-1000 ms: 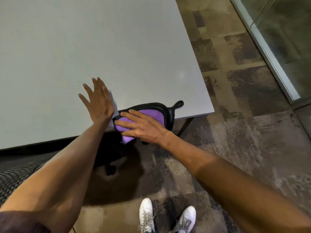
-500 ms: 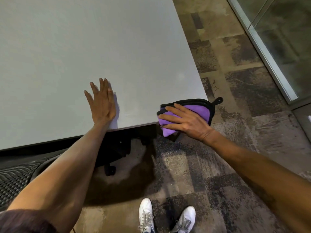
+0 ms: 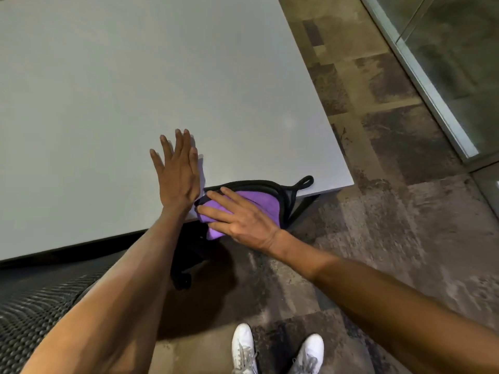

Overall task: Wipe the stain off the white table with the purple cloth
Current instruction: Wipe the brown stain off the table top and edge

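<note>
Cloth (image 3: 251, 205) (purple, with a black trim and a small black loop at its far end) lies over the near edge of the table (image 3: 135, 90), not far from the near right corner, with part of it hanging off past the edge. The right hand (image 3: 240, 218) lies flat on top of it, fingers spread and pointing left, pressing down and not closed around it. The left hand (image 3: 176, 171) rests open on the table just left of the cloth, fingers together and pointing away from the person, its wrist at the near edge; the right fingertips come almost to its heel. No stain can be made out on the pale surface. Below the near edge a black mesh chair (image 3: 32, 314) shows at the lower left, and two white shoes (image 3: 278, 352) stand on the patchy brown carpet (image 3: 391, 198).
</note>
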A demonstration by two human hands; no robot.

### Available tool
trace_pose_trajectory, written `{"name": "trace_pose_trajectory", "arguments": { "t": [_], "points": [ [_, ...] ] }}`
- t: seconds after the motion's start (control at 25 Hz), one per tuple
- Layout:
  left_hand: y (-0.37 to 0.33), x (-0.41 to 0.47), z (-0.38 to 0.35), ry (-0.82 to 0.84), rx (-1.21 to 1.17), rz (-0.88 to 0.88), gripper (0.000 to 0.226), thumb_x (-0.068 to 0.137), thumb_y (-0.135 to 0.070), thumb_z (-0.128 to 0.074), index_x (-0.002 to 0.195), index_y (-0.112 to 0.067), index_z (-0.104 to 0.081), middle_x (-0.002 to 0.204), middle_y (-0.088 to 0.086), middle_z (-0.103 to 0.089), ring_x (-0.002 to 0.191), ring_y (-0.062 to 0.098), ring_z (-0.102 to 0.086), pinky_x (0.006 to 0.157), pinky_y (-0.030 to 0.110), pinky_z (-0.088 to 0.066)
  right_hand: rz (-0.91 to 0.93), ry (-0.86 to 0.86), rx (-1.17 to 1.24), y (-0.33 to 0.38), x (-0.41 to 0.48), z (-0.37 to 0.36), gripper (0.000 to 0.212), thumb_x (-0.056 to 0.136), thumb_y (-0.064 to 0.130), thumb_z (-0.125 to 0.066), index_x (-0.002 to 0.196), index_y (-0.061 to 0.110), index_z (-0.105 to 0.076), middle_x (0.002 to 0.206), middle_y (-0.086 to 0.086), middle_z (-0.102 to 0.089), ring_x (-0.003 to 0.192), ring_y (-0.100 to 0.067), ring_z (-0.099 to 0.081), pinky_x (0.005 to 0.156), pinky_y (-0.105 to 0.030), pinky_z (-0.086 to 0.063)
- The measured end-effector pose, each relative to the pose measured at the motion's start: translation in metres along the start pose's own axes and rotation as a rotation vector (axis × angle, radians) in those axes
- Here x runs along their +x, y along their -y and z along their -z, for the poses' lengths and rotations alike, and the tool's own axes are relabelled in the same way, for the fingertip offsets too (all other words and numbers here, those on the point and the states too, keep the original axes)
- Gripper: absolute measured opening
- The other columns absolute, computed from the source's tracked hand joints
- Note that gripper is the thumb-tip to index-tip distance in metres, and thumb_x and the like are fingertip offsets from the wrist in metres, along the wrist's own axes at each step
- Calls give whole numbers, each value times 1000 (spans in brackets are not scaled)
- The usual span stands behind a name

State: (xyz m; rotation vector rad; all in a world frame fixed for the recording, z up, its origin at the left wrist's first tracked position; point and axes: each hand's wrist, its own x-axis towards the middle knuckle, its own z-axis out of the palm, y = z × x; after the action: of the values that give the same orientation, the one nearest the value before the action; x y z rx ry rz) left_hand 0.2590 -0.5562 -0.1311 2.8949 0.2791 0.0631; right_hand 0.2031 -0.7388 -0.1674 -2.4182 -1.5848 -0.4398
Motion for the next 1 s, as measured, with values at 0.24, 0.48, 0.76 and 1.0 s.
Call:
{"name": "trace_pose_trajectory", "arguments": {
  "t": [0.24, 0.48, 0.76, 1.0],
  "points": [
    [4, 1, -2, 2, -22, -15, 53, 110, -32, -11, 161, -16, -12, 169, 3, -11, 156, 33, 1, 125, 57, 0, 86, 88, -88, -16, -3, 9, 30, 92, 7, -63, 119, 19, -70, 151, -5, -48, 140, -38, -41, 116, -53, -31],
    [0, -2, -1, -36, 71, -12, 55, 109, -33, -12, 160, -13, -15, 169, 7, -14, 156, 36, 0, 123, 59, 4, 114, 83, -120, -67, -60, 39, 34, 88, 11, -70, 120, 25, -68, 150, 1, -49, 137, -34, -46, 112, -51, -39],
    [-36, 6, -14, 44, 11, -148, 53, 110, -29, -18, 161, -16, -11, 170, 2, -5, 156, 29, 8, 123, 53, 8, 66, 66, -114, -116, -126, 63, 39, 84, 10, -76, 119, 25, -69, 149, 1, -51, 137, -35, -47, 109, -54, -41],
    [-48, 11, -21, 83, -43, -119, 54, 110, -32, -17, 162, -20, -7, 170, -2, 1, 156, 25, 11, 123, 49, 11, 31, 94, -124, -133, -157, 76, 41, 88, 9, -69, 126, 23, -65, 151, -2, -49, 138, -37, -44, 111, -56, -38]
  ]
}}
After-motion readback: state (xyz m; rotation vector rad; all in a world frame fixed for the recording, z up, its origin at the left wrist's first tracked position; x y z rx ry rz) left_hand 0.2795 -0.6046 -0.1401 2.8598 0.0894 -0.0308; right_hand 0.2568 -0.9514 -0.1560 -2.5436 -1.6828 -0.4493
